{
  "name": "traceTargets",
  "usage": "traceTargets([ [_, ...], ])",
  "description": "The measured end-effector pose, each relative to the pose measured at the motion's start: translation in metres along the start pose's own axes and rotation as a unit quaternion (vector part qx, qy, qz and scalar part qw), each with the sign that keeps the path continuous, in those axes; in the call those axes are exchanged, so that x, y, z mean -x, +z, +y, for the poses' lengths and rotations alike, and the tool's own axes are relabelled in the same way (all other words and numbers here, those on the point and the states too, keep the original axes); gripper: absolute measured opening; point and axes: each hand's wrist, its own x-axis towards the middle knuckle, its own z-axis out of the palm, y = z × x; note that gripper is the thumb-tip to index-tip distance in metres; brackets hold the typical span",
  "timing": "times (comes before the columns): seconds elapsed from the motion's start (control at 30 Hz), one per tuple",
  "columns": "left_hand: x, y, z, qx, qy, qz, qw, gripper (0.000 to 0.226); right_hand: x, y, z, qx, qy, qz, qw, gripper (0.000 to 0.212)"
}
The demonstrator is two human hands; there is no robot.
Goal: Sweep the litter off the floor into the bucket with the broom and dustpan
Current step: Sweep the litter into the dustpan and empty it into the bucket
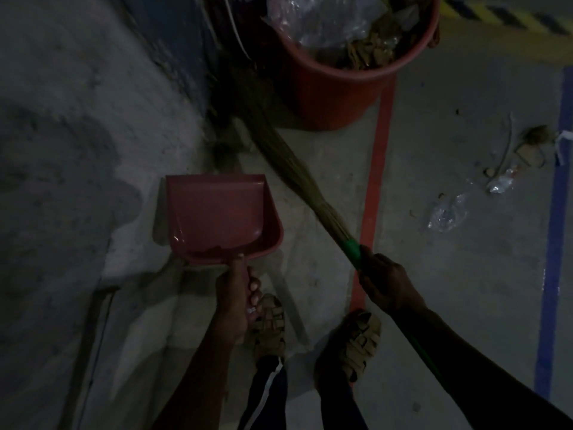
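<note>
Litter [446, 214] of crumpled clear plastic and brown scraps lies on the concrete floor [449, 274] at right, between a red floor stripe [376, 169] and a blue floor stripe [555, 243], well apart from both tools. Red bucket [335, 88], upper centre, holds plastic wrap and brown debris. Grass broom [297, 178], gripped at its green handle by the right hand [387, 280], slants toward the bucket's base. Red dustpan [217, 218], near the wall [77, 150], is gripped by the left hand [235, 302]; its pan shows a little dark debris.

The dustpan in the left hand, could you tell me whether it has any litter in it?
No, the dustpan held by the left hand shows only its bare red inside.
</note>
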Motion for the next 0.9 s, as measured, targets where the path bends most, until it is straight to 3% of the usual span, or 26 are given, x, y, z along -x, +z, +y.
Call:
traceTargets([
  [0.1,-0.001,-0.011,0.007,-0.013,0.004,0.013,1.0,0.04,-0.038,-0.003,-0.013,0.018,-0.035,0.008,0.999,0.062],
  [0.27,-0.005,-0.022,0.01,-0.006,0.012,0.014,1.0,0.042,-0.116,-0.009,-0.037,0.061,-0.018,0.021,0.998,0.066],
  [0.43,-0.007,-0.024,0.013,0.003,-0.003,0.007,1.0,0.042,-0.198,-0.022,-0.083,-0.036,0.182,-0.051,0.981,0.055],
  [0.67,-0.014,-0.03,0.01,0.006,-0.016,0.001,1.0,0.041,-0.256,-0.024,-0.11,-0.101,0.346,-0.09,0.929,0.038],
  [0.9,-0.011,-0.03,0.012,-0.001,-0.002,-0.012,1.0,0.041,-0.145,-0.018,-0.077,0.108,0.203,-0.068,0.971,0.039],
])
